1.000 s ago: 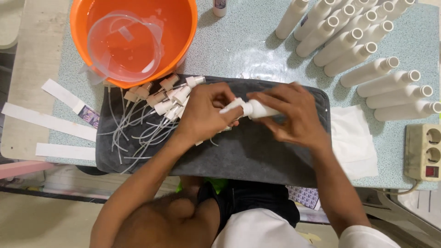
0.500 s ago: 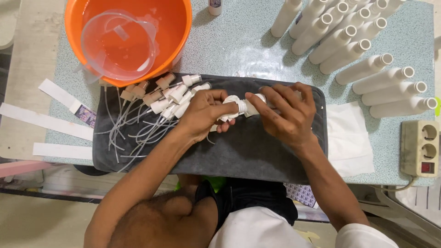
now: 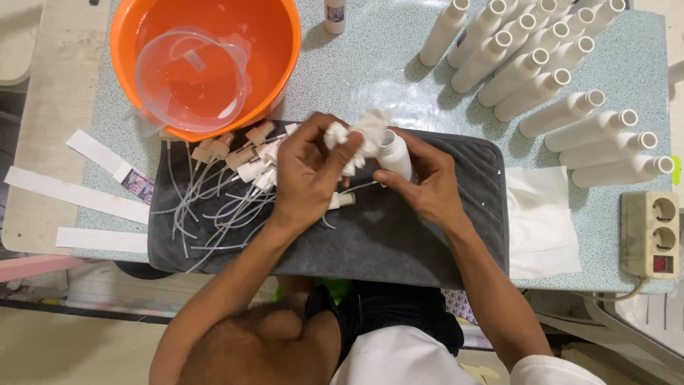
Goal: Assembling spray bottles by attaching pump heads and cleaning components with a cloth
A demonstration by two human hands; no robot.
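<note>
My right hand (image 3: 426, 182) grips a small white plastic bottle (image 3: 396, 152) over the dark grey towel (image 3: 399, 242), its open neck pointing up and left. My left hand (image 3: 306, 171) pinches a crumpled white tissue (image 3: 360, 135) pressed against the bottle's neck. Just left of my left hand lies a heap of white spray pump heads (image 3: 246, 160) with long clear dip tubes (image 3: 206, 214) fanned over the towel. One more pump (image 3: 343, 199) lies under my hands.
An orange basin (image 3: 281, 64) holding a clear plastic jug (image 3: 192, 78) stands at the back left. Several open white bottles (image 3: 548, 78) stand in rows at the back right. A folded white tissue (image 3: 538, 228), a power strip (image 3: 652, 232) and white paper strips (image 3: 78, 196) lie around.
The bottle has tilted from lying sideways to neck-up. My left hand now presses the white tissue on its neck, and both hands have shifted slightly up on the towel.
</note>
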